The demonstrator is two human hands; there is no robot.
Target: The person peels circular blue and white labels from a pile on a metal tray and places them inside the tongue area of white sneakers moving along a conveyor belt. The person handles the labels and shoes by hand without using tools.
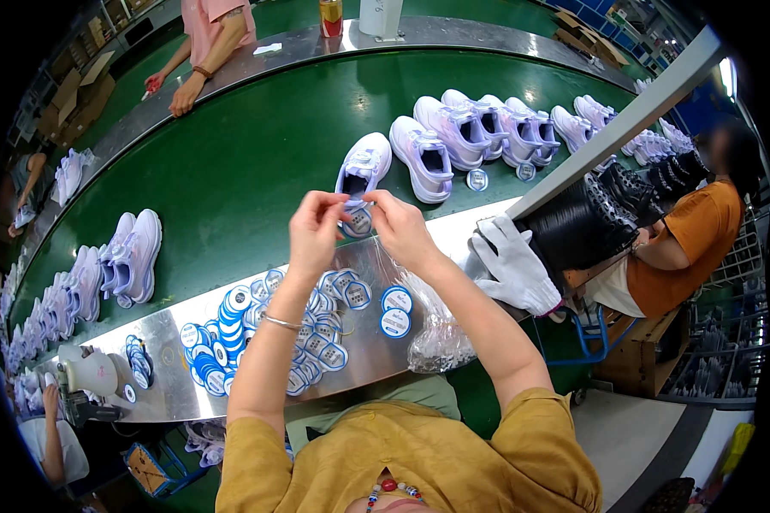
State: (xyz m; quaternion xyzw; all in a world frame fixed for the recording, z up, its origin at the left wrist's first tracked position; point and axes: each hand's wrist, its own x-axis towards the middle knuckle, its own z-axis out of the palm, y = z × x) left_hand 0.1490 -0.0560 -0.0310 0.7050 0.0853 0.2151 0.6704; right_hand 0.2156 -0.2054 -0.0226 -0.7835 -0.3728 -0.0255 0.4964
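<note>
- Work piece: pale lavender sneaker [364, 160] on the green belt [239, 162], straight ahead of the person, toe away, heel toward the chest. Likely set that way so the heel collar is in easy reach.
- Left grip [315, 232]: thumb and fingertips pinched closed at the heel collar. Whatever is between them is too small to make out.
- Right grip [399, 224]: same pinch, just beside the left. Can't tell if it has a cord, a loop or the tag's edge.
- Round tag [358, 223] sits right below both pinches, at the shoe's heel. Two-handed fingertip hold probably because the part is fiddly.
- Tag pile [231, 329] on the steel table [370, 363], between belt and body; reads as a short-reach supply. Two more tags [395, 312] lie apart to its right, with a bundle of clear plastic strands [436, 338] next to them.
- Sneaker row [423, 160] to the right, heels roughly toward the person (round tags [477, 179] by some heels); another sneaker group [137, 256] to the left.
- White glove [515, 265] at the table's right end, off the hands; bare fingertips presumably feel small parts better.
- Labels: white faces, blue borders, dark print, too small to read reliably.
</note>
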